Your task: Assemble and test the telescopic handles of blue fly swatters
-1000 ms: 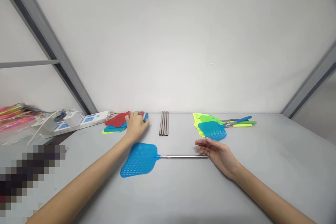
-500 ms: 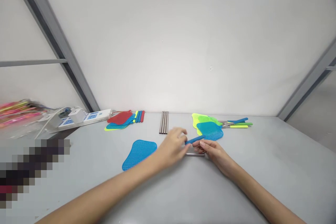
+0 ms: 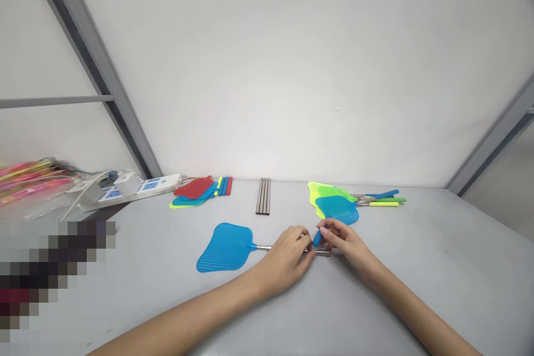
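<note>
A blue mesh fly swatter (image 3: 227, 247) lies on the table at front centre, its metal rod pointing right. My left hand (image 3: 286, 256) is closed over that rod; the bare metal end (image 3: 322, 253) sticks out past its fingers. Between the thumb and fingers of my right hand (image 3: 342, 238) is a short blue handle grip (image 3: 317, 237), tilted and apart from the rod's end just below it. Part of the grip is hidden by the right fingers.
Several metal tubes (image 3: 263, 196) lie at the back centre. Left of them are stacked swatter heads (image 3: 194, 189) and coloured grips (image 3: 226, 186). Assembled swatters (image 3: 337, 208) are piled at the back right. A power strip (image 3: 161, 183) with plugs stands at the left edge.
My left hand has moved down from the blue grip onto the swatter's rod. The grip, in my right hand, has swung from nearly level to steeply tilted.
</note>
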### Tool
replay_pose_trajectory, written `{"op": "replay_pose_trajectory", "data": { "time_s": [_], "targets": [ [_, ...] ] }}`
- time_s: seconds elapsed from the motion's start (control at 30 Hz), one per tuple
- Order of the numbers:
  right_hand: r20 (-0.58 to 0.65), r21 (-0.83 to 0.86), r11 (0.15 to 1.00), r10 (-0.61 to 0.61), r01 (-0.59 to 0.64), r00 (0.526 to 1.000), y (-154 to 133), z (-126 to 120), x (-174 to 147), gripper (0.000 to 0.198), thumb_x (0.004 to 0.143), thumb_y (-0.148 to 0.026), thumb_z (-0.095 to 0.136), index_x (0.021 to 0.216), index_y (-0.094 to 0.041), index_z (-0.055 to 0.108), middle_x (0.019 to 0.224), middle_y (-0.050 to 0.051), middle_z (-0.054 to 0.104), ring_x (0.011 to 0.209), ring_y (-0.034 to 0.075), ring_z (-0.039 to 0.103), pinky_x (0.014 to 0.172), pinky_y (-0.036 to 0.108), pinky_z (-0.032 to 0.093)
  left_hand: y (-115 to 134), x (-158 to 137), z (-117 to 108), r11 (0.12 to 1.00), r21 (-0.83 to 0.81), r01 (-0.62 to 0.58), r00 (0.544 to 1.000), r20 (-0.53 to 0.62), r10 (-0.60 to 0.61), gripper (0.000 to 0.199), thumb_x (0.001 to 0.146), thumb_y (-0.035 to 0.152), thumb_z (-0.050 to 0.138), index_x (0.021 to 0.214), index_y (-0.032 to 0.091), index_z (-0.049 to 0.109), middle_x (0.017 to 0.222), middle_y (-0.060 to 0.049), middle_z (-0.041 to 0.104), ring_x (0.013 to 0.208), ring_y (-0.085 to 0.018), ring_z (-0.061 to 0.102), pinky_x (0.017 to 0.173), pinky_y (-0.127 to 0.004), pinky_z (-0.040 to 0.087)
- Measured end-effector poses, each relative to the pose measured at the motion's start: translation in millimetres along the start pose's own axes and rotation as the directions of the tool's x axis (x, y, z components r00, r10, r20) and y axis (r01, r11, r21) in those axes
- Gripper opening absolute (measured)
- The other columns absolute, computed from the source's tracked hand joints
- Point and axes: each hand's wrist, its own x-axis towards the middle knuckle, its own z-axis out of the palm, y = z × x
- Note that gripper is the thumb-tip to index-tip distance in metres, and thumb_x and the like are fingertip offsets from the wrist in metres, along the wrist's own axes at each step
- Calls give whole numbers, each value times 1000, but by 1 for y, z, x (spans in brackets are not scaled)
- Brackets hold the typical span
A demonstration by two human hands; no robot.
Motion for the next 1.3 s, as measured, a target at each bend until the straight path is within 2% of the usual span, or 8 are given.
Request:
{"op": "replay_pose_trajectory", "data": {
  "time_s": [0.17, 0.27, 0.47, 0.67, 0.8, 0.93, 1.1, 1.3],
  "targets": [
    [-135, -23, 999, -41, 38, 990, 3, -4, 4, 35, 70, -51, 59, 72, -19, 46, 66, -1, 55, 64, 14, 54, 56, 24, 40, -1, -6, -9, 997, 38, -64, 992, 111, 59, 12, 82, 27, 49, 91, 19, 46, 93, -3, 50, 86, -17, 47, 78, -30, 40],
    [-183, 1, 1000, -17, 17, 983, 3, -11, 6, 37, 69, -51, 60, 83, -22, 44, 71, -2, 54, 56, 12, 54, 50, 23, 38, -11, -12, -15, 997, 69, -28, 994, 103, 20, 11, 83, 25, 48, 92, 19, 46, 93, -3, 49, 87, -18, 47, 77, -30, 39],
    [-218, -66, 998, 3, -18, 976, -2, -30, 6, 44, 71, -49, 58, 104, -25, 41, 72, -2, 59, 38, 7, 40, 44, 24, 34, -29, -21, -20, 994, 57, 88, 994, 57, -92, 10, 84, 29, 47, 82, 19, 50, 90, -3, 49, 85, -17, 45, 73, -29, 38],
    [-144, -357, 932, 4, -56, 990, -2, -38, 5, 38, 72, -48, 55, 94, -17, 57, 74, 5, 61, 51, 13, 48, 50, 27, 39, -39, -23, -32, 986, 74, 148, 983, 94, -155, 14, 79, 32, 53, 87, 21, 53, 92, -2, 49, 86, -18, 44, 77, -30, 36],
    [-63, -534, 845, -34, -5, 997, 1, -34, 4, 32, 73, -43, 56, 94, -20, 62, 84, 5, 62, 74, 20, 56, 66, 31, 44, -49, -26, -48, 971, 105, 217, 956, 179, -233, 13, 76, 35, 57, 78, 22, 54, 85, 0, 51, 86, -19, 44, 75, -29, 35],
    [-1, -563, 825, -52, 42, 999, 4, -30, 4, 30, 72, -40, 56, 94, -22, 64, 92, 5, 64, 86, 23, 55, 77, 34, 43, -49, -26, -54, 974, 88, 209, 945, 236, -224, 10, 77, 26, 53, 70, 21, 50, 76, 2, 53, 78, -16, 47, 74, -27, 34],
    [1, -576, 815, -73, 60, 997, 5, -26, 4, 26, 73, -38, 56, 92, -22, 64, 94, 5, 64, 86, 24, 54, 78, 36, 41, -41, -25, -52, 985, 53, 164, 955, 240, -172, 11, 80, 18, 45, 69, 22, 47, 74, 4, 54, 77, -14, 49, 73, -24, 35],
    [31, -596, 794, -125, 119, 992, 3, -22, 3, 24, 75, -40, 53, 87, -24, 66, 92, 4, 64, 82, 23, 55, 72, 34, 42, -45, -27, -48, 989, -27, 143, 976, 172, -136, 12, 80, 20, 45, 68, 23, 46, 72, 4, 53, 70, -14, 49, 64, -24, 36]
  ]
}}
